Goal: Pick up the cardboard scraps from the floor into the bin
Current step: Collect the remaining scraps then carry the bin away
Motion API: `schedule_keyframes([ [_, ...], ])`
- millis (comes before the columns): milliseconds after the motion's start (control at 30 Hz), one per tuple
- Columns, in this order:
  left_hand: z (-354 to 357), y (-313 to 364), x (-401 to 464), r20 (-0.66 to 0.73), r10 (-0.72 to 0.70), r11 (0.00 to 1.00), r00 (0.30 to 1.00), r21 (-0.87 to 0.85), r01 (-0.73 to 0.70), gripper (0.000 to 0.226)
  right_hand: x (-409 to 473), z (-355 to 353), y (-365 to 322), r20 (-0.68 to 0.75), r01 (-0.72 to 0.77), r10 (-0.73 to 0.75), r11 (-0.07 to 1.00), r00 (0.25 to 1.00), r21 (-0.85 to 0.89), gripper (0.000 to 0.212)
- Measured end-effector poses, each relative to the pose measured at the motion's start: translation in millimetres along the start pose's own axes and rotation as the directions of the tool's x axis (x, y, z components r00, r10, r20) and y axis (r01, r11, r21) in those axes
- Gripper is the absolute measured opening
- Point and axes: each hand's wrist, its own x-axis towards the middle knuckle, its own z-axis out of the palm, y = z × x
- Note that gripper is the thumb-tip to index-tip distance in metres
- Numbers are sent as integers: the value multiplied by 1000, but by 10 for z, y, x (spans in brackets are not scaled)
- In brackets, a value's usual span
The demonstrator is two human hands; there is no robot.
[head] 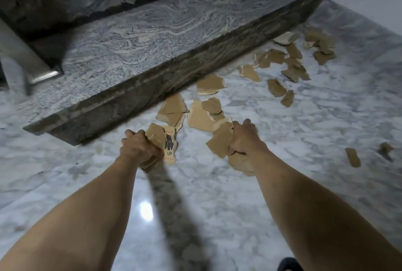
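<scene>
We leaned over a glossy, grey-veined marble floor (217,194), both bare arms outstretched. Our left hand (139,150) was clenched around a wad of torn cardboard, its outermost piece a printed scrap (169,145) with black lettering and red dashes. Our right hand (242,138) was closed on a bunch of plain brown pieces (219,142). More jagged, flat cardboard scraps (204,112) lay scattered on the floor along the foot of a swirled, speckled granite step (152,38), trailing toward the far right corner (293,62), two strays (352,157) apart.
</scene>
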Motion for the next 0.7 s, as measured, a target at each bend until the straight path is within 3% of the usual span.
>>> schedule_keyframes([
  [167,33,58,-40,74,-102,982,992,-150,112,97,-68,-62,71,1,30,-30,998,1000,-57,91],
  [233,34,51,-90,122,-88,968,989,-222,114,79,-60,-108,100,27,29,-28,999,999,-41,79],
  [300,-4,81,-178,173,-80,915,982,-377,141,65,-12,-172,90,104,31,-59,966,993,255,69],
  [367,-73,161,-259,206,-92,813,974,-549,193,56,7,-313,29,138,22,-119,830,983,557,66],
  [433,-161,268,-279,201,-93,725,975,-658,205,46,105,-464,-72,138,16,-151,727,979,686,68],
  [533,-309,502,-207,154,-92,670,984,-722,176,47,306,-655,-224,166,5,-168,716,972,698,71],
  [600,-343,629,-97,121,-92,663,988,-733,151,51,449,-748,-323,165,35,-172,786,971,617,77],
  [700,-214,732,250,57,-66,789,996,-608,87,79,671,-639,-402,189,81,-190,877,963,473,98],
])
